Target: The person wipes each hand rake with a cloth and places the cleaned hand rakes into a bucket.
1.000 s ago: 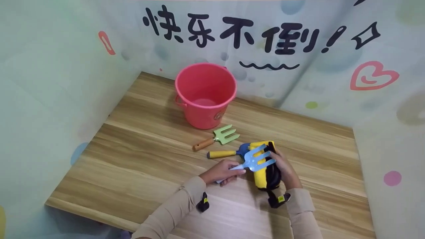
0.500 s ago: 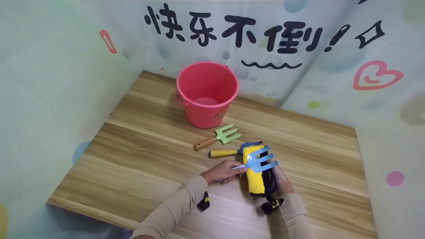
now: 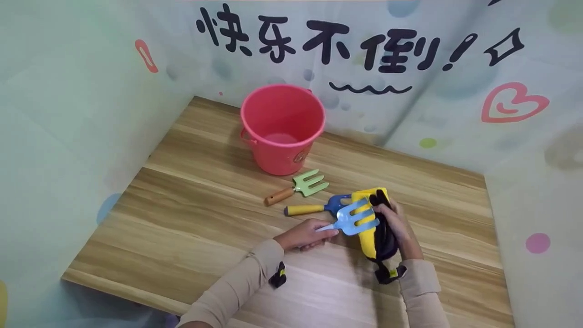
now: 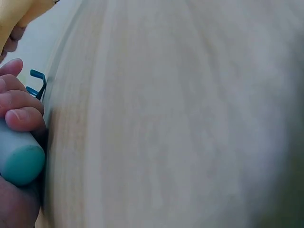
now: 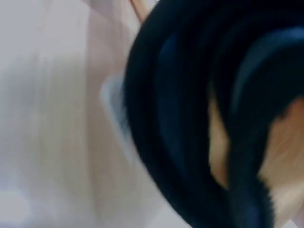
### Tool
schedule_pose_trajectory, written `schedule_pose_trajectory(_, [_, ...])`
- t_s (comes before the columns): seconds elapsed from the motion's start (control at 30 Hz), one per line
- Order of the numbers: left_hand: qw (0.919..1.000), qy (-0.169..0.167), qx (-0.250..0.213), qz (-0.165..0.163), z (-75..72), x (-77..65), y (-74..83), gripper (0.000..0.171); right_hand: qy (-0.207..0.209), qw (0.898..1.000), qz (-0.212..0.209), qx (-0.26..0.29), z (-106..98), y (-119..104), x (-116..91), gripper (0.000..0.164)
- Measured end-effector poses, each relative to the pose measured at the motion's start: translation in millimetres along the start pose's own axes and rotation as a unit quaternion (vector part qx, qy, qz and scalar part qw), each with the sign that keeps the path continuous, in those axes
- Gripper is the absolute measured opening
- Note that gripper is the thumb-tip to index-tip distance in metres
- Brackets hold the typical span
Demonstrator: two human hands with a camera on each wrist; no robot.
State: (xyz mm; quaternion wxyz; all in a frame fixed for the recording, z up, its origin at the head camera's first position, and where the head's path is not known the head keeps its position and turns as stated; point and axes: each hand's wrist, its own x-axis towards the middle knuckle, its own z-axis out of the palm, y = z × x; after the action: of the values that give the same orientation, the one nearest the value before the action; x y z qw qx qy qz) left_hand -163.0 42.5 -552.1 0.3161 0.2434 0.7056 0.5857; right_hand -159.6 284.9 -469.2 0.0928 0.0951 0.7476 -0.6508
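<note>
My left hand (image 3: 306, 234) grips the handle of a light-blue hand fork (image 3: 350, 219), its three prongs pointing right. In the left wrist view, fingers curl round the pale handle (image 4: 19, 149), which ends in a teal cap. My right hand (image 3: 401, 223) holds a yellow padded cloth piece with a black side (image 3: 368, 243), directly behind and below the prongs, which overlap it in the head view. Blurred black loops (image 5: 161, 109) fill much of the right wrist view. Just beyond lies a yellow-handled blue garden tool (image 3: 306, 210), its head partly hidden by the fork and the cloth piece.
A green hand fork (image 3: 309, 184) with a wooden handle lies in front of a pink bucket (image 3: 283, 157) near the back wall. Printed sheets (image 3: 437, 118) enclose the wooden table (image 3: 182, 228) at the back and sides.
My right hand drew the yellow-and-black cloth piece toward me and left, then pushed it back away and to the right behind the blue fork. My left hand stays nearly still.
</note>
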Motion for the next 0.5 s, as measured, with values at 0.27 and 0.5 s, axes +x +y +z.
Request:
schedule_pose_trajectory(0.27, [0.9996,-0.005,-0.028,-0.007,0.9,-0.4,1.1,0.058,-0.005,0.953,-0.123,-0.276,-1.5,-29.5,-10.2,0.028])
schedule_pose_trajectory(0.5, [0.9995,0.014,-0.020,-0.020,2.0,-1.0,-0.2,0.058,0.042,0.918,-0.186,-0.346,4.2,-44.1,-20.9,0.032])
